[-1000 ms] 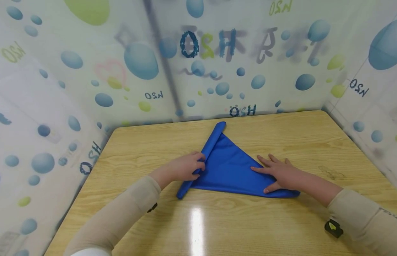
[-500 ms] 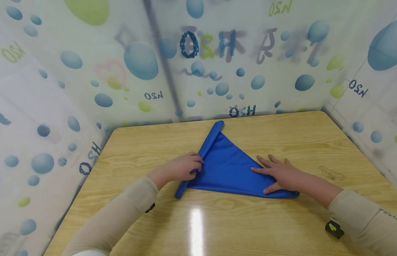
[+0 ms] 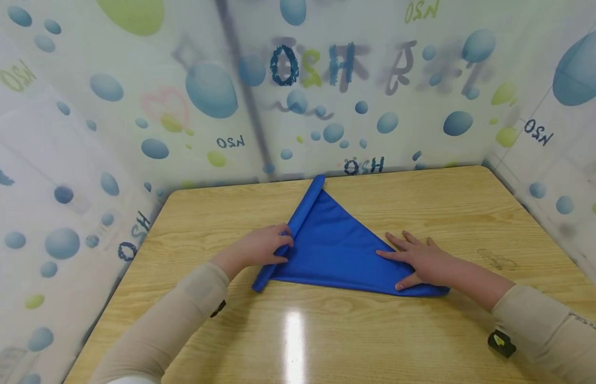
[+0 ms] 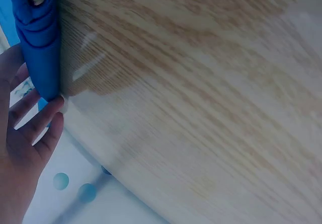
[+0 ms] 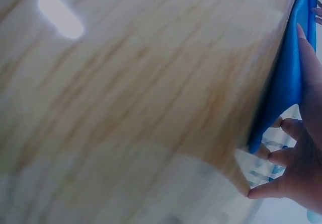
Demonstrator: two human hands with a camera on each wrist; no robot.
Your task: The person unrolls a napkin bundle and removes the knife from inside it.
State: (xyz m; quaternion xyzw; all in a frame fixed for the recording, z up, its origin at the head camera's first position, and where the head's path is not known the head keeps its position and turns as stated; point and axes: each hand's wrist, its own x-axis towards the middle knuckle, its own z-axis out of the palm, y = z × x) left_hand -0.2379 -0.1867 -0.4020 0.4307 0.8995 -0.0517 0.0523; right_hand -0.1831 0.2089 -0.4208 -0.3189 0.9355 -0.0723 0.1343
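A blue cloth (image 3: 338, 248) lies on the wooden table as a flat, roughly triangular sheet, with its left side wound into a tight slanting roll (image 3: 306, 207). My left hand (image 3: 259, 246) holds this roll around its middle, fingers bent over it. In the left wrist view, the roll's near end (image 4: 37, 27) shows layered folds and a small pale greenish bit at its core. On the cloth's right corner rests my right hand (image 3: 420, 261), fingers spread and pressing down. The right wrist view has the cloth's edge (image 5: 284, 83) beside the thumb.
The wooden table (image 3: 355, 336) has rounded far corners and a bright light reflection near the front. Printed curtains (image 3: 326, 122) with blue and green drops surround its back and sides; the roll's far end lies close to the table's back edge.
The left hand and the roll have shifted left and slightly away, and the flat part of the cloth has grown wider. The right hand has stayed in place.
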